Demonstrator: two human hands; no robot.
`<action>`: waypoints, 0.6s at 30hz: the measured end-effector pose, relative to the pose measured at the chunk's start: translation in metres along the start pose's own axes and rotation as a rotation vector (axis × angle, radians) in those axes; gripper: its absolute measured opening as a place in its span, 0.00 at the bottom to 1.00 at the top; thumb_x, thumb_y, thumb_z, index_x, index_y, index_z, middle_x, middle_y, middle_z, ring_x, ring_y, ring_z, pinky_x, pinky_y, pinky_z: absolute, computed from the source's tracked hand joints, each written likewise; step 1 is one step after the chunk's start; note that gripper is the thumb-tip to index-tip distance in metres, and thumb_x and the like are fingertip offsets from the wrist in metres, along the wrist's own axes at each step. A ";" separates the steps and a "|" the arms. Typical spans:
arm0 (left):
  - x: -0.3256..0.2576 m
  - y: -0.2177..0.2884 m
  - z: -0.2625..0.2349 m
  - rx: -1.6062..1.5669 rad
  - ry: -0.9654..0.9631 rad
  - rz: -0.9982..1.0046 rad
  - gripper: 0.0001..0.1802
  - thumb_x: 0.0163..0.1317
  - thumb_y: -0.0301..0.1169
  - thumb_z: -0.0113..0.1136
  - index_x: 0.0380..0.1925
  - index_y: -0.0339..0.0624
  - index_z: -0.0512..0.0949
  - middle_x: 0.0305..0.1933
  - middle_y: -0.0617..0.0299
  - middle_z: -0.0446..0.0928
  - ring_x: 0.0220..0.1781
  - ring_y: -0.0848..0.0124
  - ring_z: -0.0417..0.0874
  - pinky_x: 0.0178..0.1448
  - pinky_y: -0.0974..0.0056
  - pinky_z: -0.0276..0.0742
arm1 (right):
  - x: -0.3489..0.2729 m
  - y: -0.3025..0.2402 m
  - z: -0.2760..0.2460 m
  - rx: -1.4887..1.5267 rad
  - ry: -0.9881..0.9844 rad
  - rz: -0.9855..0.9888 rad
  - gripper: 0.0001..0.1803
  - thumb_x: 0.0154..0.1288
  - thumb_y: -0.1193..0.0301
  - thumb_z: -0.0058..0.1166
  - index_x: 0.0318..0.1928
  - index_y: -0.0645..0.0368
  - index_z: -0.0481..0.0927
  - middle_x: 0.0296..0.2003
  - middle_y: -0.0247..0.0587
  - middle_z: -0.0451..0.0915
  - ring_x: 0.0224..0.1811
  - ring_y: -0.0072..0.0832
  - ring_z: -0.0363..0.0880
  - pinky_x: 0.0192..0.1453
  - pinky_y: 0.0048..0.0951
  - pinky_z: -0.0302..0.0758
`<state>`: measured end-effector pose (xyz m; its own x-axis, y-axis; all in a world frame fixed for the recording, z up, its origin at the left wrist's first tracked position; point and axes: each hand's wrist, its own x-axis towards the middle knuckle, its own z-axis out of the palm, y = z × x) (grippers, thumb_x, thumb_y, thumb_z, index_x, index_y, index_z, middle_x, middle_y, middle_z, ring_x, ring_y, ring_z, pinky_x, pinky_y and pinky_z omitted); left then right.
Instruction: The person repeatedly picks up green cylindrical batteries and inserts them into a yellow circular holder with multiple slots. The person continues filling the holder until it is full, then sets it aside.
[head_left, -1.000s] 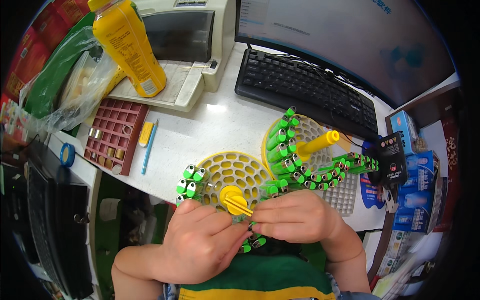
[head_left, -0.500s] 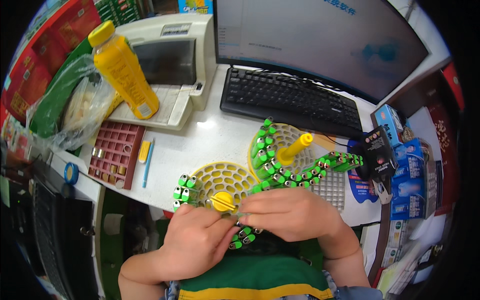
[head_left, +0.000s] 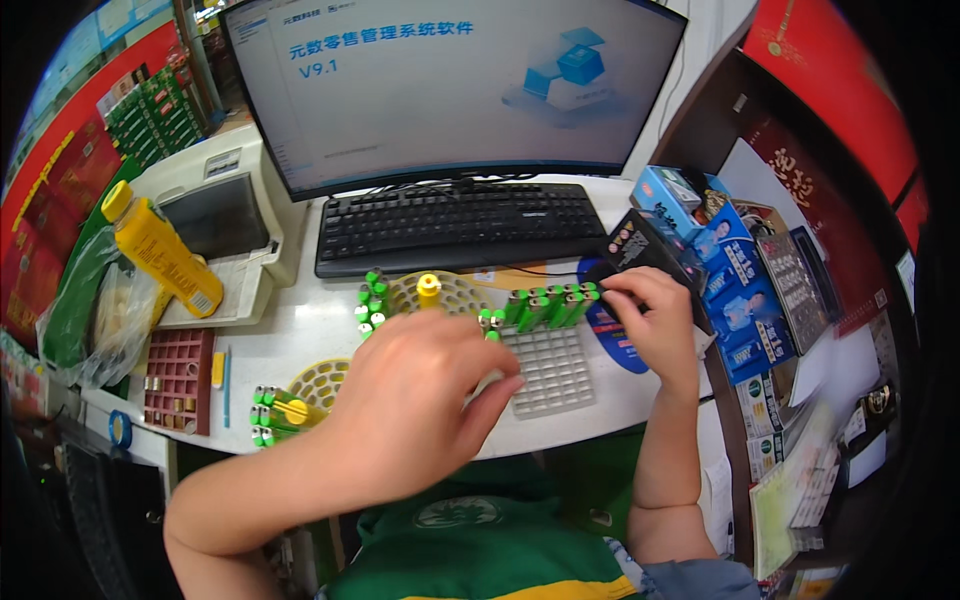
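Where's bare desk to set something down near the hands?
Bare white desk shows between the printer, the black keyboard and the red tray. A thin strip lies right of the grey grid tray. Crowded: yellow discs with green cells under the left hand and right hand.

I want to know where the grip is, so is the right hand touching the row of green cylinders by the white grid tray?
Touching. The head view shows the right hand with its fingers against the end of the row of green cylinders, no gap visible.
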<state>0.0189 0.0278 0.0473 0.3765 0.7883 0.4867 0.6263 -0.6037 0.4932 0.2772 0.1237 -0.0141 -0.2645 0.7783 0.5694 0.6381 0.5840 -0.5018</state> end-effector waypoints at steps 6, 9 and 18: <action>0.064 -0.021 0.070 0.164 -0.159 -0.062 0.05 0.50 0.28 0.65 0.28 0.39 0.82 0.28 0.54 0.79 0.33 0.56 0.80 0.39 0.55 0.75 | 0.001 0.017 0.012 -0.061 -0.155 -0.080 0.08 0.52 0.74 0.65 0.34 0.60 0.81 0.32 0.39 0.77 0.41 0.38 0.77 0.45 0.36 0.74; 0.080 -0.036 0.099 0.315 -0.252 -0.101 0.06 0.50 0.28 0.65 0.29 0.40 0.82 0.31 0.54 0.80 0.38 0.56 0.81 0.44 0.55 0.76 | 0.006 0.017 0.016 -0.136 -0.209 -0.122 0.08 0.51 0.73 0.65 0.33 0.58 0.80 0.33 0.38 0.76 0.42 0.37 0.75 0.46 0.36 0.74; 0.092 -0.042 0.125 0.430 -0.367 -0.111 0.07 0.51 0.31 0.66 0.30 0.43 0.82 0.33 0.56 0.81 0.41 0.57 0.81 0.48 0.55 0.75 | 0.011 0.028 0.020 -0.135 -0.289 -0.180 0.12 0.49 0.74 0.66 0.32 0.60 0.75 0.35 0.40 0.72 0.44 0.39 0.73 0.47 0.39 0.74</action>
<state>0.1127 0.1402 -0.0187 0.4569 0.8802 0.1286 0.8679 -0.4728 0.1522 0.2776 0.1531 -0.0342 -0.5629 0.7098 0.4235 0.6469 0.6972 -0.3087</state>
